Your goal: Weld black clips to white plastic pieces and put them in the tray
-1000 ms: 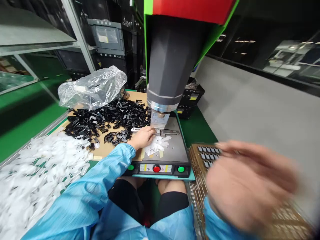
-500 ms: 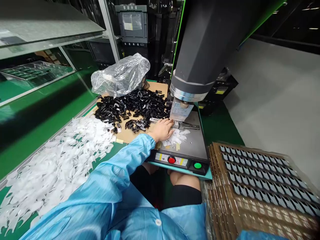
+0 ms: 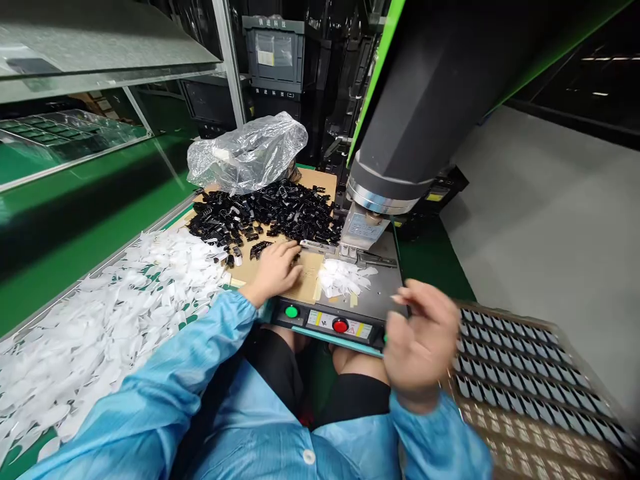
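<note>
Black clips (image 3: 265,217) lie heaped on the desk's cardboard, pointing every way; the left hand (image 3: 275,267) rests fingers-down at the heap's near edge, its grip unclear. The right hand (image 3: 420,340), blurred, hovers loosely curled beside the tray (image 3: 540,393).

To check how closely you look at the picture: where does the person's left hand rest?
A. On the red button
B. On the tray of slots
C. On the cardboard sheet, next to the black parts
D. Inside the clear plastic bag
C: the left hand lies flat on the cardboard sheet, at the near edge of the black parts.
</note>
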Tool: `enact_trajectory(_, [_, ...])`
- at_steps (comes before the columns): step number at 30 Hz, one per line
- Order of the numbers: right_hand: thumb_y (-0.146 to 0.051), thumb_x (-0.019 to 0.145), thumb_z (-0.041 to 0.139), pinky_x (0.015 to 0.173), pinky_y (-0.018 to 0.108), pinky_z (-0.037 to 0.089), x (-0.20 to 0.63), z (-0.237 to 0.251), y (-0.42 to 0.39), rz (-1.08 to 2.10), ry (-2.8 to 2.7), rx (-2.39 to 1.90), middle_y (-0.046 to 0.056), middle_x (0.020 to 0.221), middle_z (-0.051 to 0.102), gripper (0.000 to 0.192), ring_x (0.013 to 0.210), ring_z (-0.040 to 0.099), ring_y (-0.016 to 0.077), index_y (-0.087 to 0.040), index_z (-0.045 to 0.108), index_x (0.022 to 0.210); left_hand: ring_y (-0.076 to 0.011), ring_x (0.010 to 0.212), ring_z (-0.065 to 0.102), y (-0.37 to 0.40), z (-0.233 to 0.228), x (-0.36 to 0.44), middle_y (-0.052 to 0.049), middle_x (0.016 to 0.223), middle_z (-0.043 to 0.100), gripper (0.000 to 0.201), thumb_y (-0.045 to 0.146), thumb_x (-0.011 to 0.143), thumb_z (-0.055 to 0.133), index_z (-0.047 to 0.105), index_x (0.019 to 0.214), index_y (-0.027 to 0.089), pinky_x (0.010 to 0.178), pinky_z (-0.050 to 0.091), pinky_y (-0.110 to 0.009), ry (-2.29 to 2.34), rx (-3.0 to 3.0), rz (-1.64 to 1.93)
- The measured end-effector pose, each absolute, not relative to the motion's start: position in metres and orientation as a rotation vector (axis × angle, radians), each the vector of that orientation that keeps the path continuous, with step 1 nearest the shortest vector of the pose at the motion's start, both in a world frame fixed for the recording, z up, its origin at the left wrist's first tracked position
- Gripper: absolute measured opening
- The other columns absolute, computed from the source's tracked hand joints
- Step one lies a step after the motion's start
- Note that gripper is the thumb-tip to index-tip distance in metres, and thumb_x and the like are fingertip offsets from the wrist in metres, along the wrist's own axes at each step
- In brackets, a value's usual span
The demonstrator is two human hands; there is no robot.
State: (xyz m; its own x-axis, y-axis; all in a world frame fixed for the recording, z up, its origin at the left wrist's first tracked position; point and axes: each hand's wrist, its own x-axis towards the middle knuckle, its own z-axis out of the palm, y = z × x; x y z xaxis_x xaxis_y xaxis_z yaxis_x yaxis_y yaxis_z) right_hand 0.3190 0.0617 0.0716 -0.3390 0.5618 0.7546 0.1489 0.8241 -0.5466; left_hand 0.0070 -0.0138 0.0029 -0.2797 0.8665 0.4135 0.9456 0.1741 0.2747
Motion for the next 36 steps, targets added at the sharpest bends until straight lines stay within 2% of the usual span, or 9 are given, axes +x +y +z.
enact_trajectory(4, [-0.025,0.1,0.057,0.106,0.055,0.054,0.27,0.03,0.089,0.509,-2.099,-0.616,0.012,0.134,0.065,0.038,0.125,0.061,0.0316,-0.027,0.064,0.137,-0.0368,0.139,0.054,-0.053,-0.009,-0.017,-0.014,0.15,0.062,0.048,0.046,0.103,0.057,0.059,0.145,0.023,0.113,0.044,-0.053,-2.363,-1.525,-0.745])
enact_trajectory(10, [-0.02,0.096,0.053,0.108,0.049,0.049,0.232,-0.013,0.118,0.497,-2.296,-0.725,0.013,0.127,0.07,0.035,0.121,0.059,0.0314,-0.02,0.068,0.127,-0.0368,0.128,0.059,-0.068,-0.034,-0.018,-0.014,0.146,0.065,0.044,0.044,0.105,0.054,0.059,0.143,0.023,0.104,0.046,-0.052,-2.378,-1.485,-0.727])
enact_trajectory(14, [-0.015,0.094,0.053,0.111,0.047,0.046,0.195,-0.01,0.123,0.465,-2.43,-0.646,0.012,0.133,0.069,0.042,0.124,0.056,0.0307,-0.02,0.067,0.134,-0.0348,0.126,0.059,-0.062,-0.038,-0.018,-0.013,0.139,0.068,0.039,0.041,0.106,0.053,0.062,0.14,0.023,0.105,0.045,-0.05,-2.385,-1.51,-0.767])
enact_trajectory(18, [-0.011,0.096,0.051,0.115,0.046,0.042,0.147,-0.005,0.125,0.338,-2.612,-0.509,0.01,0.151,0.061,0.057,0.133,0.049,0.0293,-0.023,0.058,0.151,-0.0338,0.122,0.061,-0.058,-0.036,-0.022,-0.013,0.127,0.073,0.033,0.036,0.108,0.048,0.066,0.133,0.023,0.101,0.046,-0.049,-2.406,-1.502,-0.777])
enact_trajectory(22, [-0.009,0.1,0.045,0.111,0.044,0.042,0.11,-0.005,0.126,0.179,-2.752,-0.448,0.006,0.157,0.055,0.058,0.134,0.047,0.0285,-0.029,0.057,0.153,-0.032,0.12,0.062,-0.058,-0.037,-0.024,-0.012,0.124,0.074,0.031,0.035,0.108,0.049,0.067,0.13,0.022,0.101,0.046,-0.047,-2.415,-1.493,-0.816])
enact_trajectory(26, [-0.015,0.104,0.046,0.106,0.045,0.042,0.099,-0.007,0.127,0.117,-2.772,-0.432,0.008,0.15,0.061,0.04,0.129,0.049,0.0291,-0.027,0.068,0.135,-0.0306,0.118,0.063,-0.058,-0.038,-0.025,-0.012,0.123,0.074,0.031,0.035,0.107,0.05,0.067,0.129,0.021,0.1,0.048,-0.046,-2.418,-1.492,-0.859])
enact_trajectory(31, [-0.017,0.103,0.049,0.103,0.042,0.041,0.113,-0.007,0.129,0.147,-2.729,-0.492,0.012,0.124,0.071,0.025,0.117,0.053,0.0286,-0.02,0.069,0.118,-0.0313,0.116,0.064,-0.057,-0.042,-0.027,-0.011,0.12,0.075,0.029,0.035,0.107,0.051,0.066,0.128,0.022,0.101,0.049,-0.047,-2.37,-1.507,-0.928])
enact_trajectory(33, [-0.015,0.101,0.051,0.1,0.04,0.041,0.121,-0.006,0.13,0.166,-2.755,-0.496,0.011,0.118,0.072,0.025,0.114,0.054,0.0284,-0.02,0.068,0.119,-0.0313,0.116,0.064,-0.057,-0.044,-0.027,-0.011,0.12,0.075,0.029,0.036,0.107,0.051,0.066,0.127,0.022,0.102,0.049,-0.047,-2.368,-1.517,-0.923])
enact_trajectory(36, [-0.011,0.097,0.052,0.1,0.04,0.042,0.131,-0.005,0.126,0.212,-2.793,-0.434,0.011,0.123,0.071,0.034,0.117,0.054,0.028,-0.019,0.065,0.128,-0.0312,0.116,0.064,-0.056,-0.046,-0.026,-0.011,0.12,0.075,0.029,0.035,0.107,0.052,0.066,0.128,0.021,0.102,0.049,-0.047,-2.368,-1.522,-0.911])
